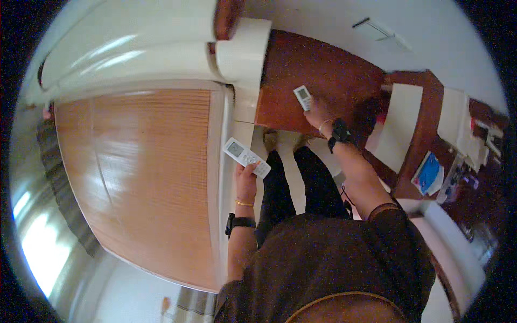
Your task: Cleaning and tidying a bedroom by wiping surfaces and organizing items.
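My left hand [245, 183] holds a white air-conditioner remote control [238, 151] by its lower end, thumb on the buttons. That remote's grey display faces up, beside the edge of the bed. Farther out, my right hand [318, 114] grips a second white remote control [302, 95], also with a grey display. It is in front of a reddish-brown wooden panel [323, 60]; I cannot tell whether it touches the wood. My fingers hide its lower end. Both wrists wear a dark band, and each has a thin bracelet.
A bed with a woven, shiny mat [149, 169] fills the left side, below a cream headboard [133, 60]. To the right, a reddish-brown desk [404, 177] carries white sheets or boards [400, 125], a blue packet [429, 173] and clutter. A white chair-like form [448, 238] stands nearby.
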Demonstrator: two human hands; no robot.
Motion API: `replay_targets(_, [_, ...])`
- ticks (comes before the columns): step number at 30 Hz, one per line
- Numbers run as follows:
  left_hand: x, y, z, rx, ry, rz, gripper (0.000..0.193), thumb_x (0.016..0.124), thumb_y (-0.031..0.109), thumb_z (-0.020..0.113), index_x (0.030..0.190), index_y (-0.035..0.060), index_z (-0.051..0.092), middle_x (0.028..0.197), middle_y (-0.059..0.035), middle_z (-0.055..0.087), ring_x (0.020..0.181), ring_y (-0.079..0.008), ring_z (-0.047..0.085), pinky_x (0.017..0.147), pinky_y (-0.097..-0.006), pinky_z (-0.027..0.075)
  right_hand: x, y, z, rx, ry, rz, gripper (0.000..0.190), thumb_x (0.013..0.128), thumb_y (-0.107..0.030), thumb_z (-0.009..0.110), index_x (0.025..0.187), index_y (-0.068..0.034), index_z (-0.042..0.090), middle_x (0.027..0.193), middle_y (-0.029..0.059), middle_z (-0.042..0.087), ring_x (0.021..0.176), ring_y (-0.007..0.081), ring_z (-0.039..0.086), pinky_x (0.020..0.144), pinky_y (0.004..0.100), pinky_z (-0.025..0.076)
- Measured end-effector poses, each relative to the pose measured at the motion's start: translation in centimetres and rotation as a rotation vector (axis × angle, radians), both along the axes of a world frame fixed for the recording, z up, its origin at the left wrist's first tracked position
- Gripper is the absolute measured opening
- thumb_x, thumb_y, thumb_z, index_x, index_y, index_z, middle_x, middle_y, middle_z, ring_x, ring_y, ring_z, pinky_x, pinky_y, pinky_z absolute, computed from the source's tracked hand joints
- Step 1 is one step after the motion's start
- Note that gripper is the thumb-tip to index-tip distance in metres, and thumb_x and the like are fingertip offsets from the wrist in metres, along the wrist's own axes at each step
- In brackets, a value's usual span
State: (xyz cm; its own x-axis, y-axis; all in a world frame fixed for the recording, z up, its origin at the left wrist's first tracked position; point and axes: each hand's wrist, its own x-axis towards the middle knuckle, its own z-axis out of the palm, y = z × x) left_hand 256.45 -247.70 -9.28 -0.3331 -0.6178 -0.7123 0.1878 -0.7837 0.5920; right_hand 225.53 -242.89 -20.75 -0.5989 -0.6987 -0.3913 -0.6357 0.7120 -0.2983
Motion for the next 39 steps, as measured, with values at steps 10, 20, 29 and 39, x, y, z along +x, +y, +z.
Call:
replay_targets(10, [2.6,-1.3,4.1,0.172,0.098,-0.112,0.039,0.074,0.001,0.049,0.113,0.003,0.045,0.101,-0.0059,0.054,0.095,-0.0192,0.054,0.085,-0.0326,0.044,11.4,-1.7,10.8,-0.141,-0.127,0.15,0.049,0.068,-0.024,0.065,0.108,-0.002,0.05,0.096,0.0197,0.056,0.093,0.0361,0.052,0.08,0.0444,0.043])
replay_targets(20, [3.2,-2.4,5.7,0.225,0.249,-0.244,0.055,0.073,0.008,0.05,0.126,0.0032,0.037,0.113,-0.0078,0.051,0.103,-0.0211,0.052,0.091,-0.0338,0.042,20.0,1.4,18.0,-0.393,-0.389,0.237,0.055,0.067,-0.022,0.069,0.116,-0.008,0.049,0.102,0.019,0.051,0.097,0.0353,0.046,0.085,0.042,0.037])
replay_targets(29, [3.6,-3.3,4.2,0.395,0.198,-0.19,0.046,0.074,0.013,0.051,0.117,0.0043,0.043,0.108,-0.0061,0.053,0.101,-0.0216,0.053,0.088,-0.0345,0.044,21.9,0.5,13.5,-0.418,-0.565,0.135,0.049,0.073,-0.02,0.067,0.118,-0.008,0.053,0.112,0.0181,0.049,0.104,0.0328,0.045,0.089,0.0396,0.037])
replay_targets(39, [3.7,-3.8,0.1,0.27,0.117,-0.226,0.05,0.071,0.009,0.05,0.12,0.0062,0.039,0.103,-0.0069,0.053,0.096,-0.0224,0.054,0.087,-0.037,0.045,6.0,7.2,7.4,-0.334,0.039,-0.339,0.046,0.084,-0.027,0.053,0.124,-0.006,0.045,0.121,0.0195,0.048,0.112,0.0339,0.045,0.097,0.0414,0.035])
